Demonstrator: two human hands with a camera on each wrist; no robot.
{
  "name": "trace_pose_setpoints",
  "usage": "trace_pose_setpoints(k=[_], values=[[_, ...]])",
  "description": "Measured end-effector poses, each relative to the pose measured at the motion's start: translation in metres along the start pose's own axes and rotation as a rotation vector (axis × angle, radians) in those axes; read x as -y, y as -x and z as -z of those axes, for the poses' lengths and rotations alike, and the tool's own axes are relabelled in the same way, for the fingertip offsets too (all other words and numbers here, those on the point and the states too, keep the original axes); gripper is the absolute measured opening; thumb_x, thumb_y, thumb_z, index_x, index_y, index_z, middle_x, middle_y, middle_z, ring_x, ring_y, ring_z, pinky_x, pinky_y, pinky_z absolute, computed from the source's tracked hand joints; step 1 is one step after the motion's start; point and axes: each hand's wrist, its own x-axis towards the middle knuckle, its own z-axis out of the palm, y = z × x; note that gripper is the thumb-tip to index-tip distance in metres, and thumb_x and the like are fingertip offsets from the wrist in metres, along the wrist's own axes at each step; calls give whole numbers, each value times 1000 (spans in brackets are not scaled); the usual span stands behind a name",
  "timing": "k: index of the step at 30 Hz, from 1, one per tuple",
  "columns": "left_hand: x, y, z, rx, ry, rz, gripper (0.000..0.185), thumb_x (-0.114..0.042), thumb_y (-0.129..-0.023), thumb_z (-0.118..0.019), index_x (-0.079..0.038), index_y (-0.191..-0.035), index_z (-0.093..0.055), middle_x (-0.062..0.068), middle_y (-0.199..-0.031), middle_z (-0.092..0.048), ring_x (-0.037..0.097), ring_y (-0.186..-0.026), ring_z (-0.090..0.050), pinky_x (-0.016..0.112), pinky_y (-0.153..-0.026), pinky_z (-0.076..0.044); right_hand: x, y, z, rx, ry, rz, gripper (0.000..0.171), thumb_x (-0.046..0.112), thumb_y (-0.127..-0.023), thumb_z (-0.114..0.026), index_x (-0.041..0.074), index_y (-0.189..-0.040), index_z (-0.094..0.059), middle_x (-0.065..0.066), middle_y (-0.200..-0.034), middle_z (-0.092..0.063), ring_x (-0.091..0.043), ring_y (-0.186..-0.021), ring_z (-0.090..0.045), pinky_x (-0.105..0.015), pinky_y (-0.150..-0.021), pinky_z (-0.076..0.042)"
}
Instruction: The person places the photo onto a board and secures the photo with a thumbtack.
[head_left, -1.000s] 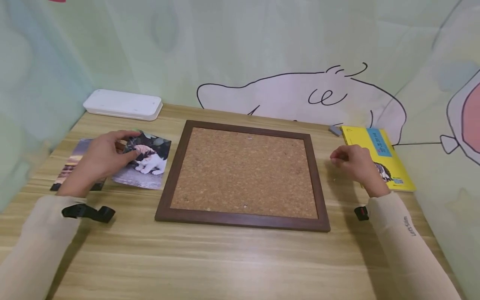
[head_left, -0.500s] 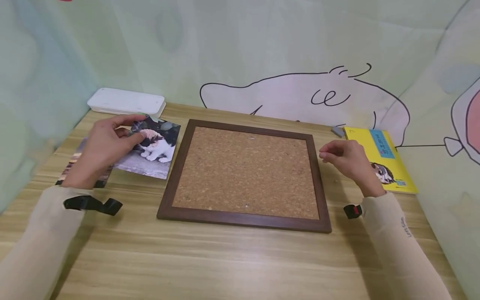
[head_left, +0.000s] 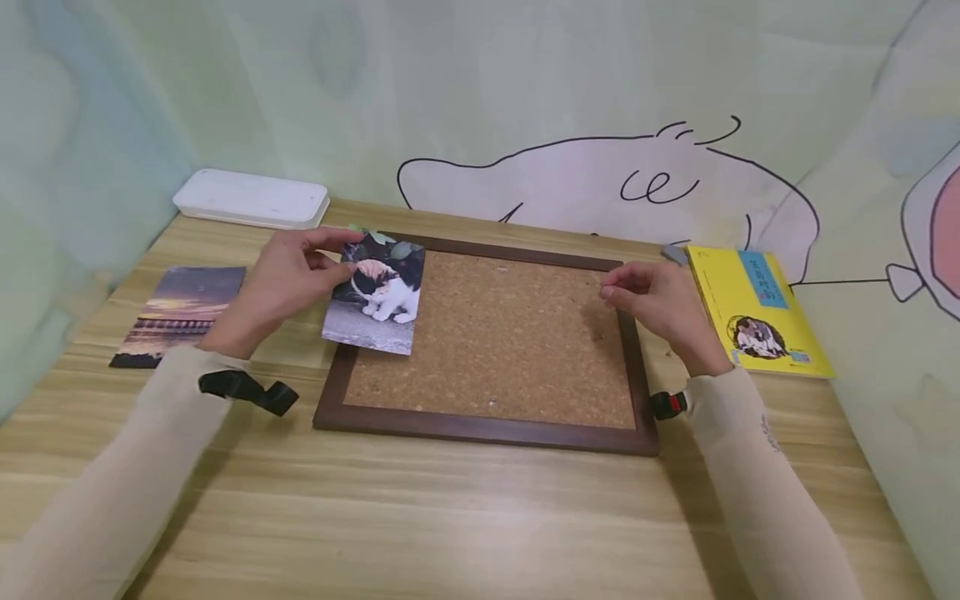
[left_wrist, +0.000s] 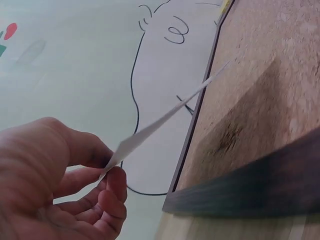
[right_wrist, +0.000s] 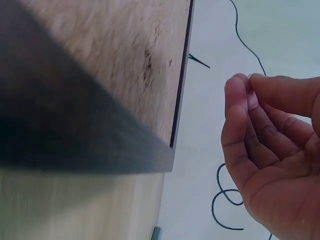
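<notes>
Cat photo (head_left: 377,297) hangs at centre left of the frame over the cork board's (head_left: 495,333) left edge, pinched at its side by the left hand (head_left: 281,279); thin, light, bendy, best held by its edges; right hand (head_left: 660,304), centre right, fingertips pinched together, contents unclear.

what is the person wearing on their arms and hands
Both arms wear long, snug cream sleeves that end at the wrists. The right sleeve has small dark lettering near the wrist. A black strap hangs at the left wrist; a black clip with a red spot sits at the right. The left hand and right hand are bare, with no gloves and no rings that show.
</notes>
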Motion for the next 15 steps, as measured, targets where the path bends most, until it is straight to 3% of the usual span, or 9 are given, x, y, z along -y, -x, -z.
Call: trace_pose_setpoints(k=[11, 15], values=[[-10, -14, -31, 62, 49, -5, 39, -11, -92, -70, -11, -131, -67, 15, -122, -64, 9, -71, -56, 20, -59, -44, 8, -5, -9, 15, -77, 0, 19, 22, -96, -70, 8, -108, -71, -11, -101, -73, -32, -94, -67, -38, -80, -54], [-13, -19, -41, 73, 55, -10, 38, -9, -92, -68, -10, -130, -68, 14, -119, -64, 14, -81, -58, 19, -63, -46, 9, -5, -11, 14, -91, 5, 19, 20, -95, -70, 6, -108, -71, -11, -100, -73, -33, -94, -67, -38, -79, -54]])
